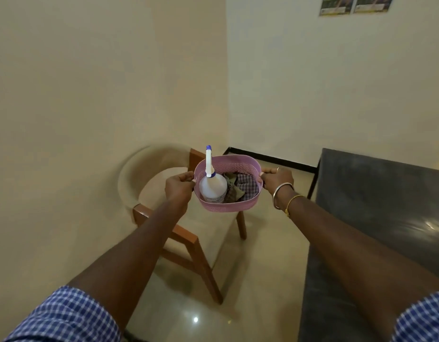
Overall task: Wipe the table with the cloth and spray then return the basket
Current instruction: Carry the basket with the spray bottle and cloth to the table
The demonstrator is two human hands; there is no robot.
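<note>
A pink perforated basket [234,166] is held in the air in front of me, above a chair. My left hand [180,187] grips its left handle and my right hand [277,180] grips its right handle. Inside the basket stands a white spray bottle [212,187] with a blue-tipped nozzle sticking up past the rim. Beside the bottle lies a crumpled checked cloth [243,187]. The dark grey table [386,206] is to the right of the basket.
A wooden chair [189,243] with a curved beige backrest stands below the basket, near the left wall. Beige walls meet in a corner behind. Glossy tiled floor [189,304] lies between chair and table. Two posters [356,4] hang at top right.
</note>
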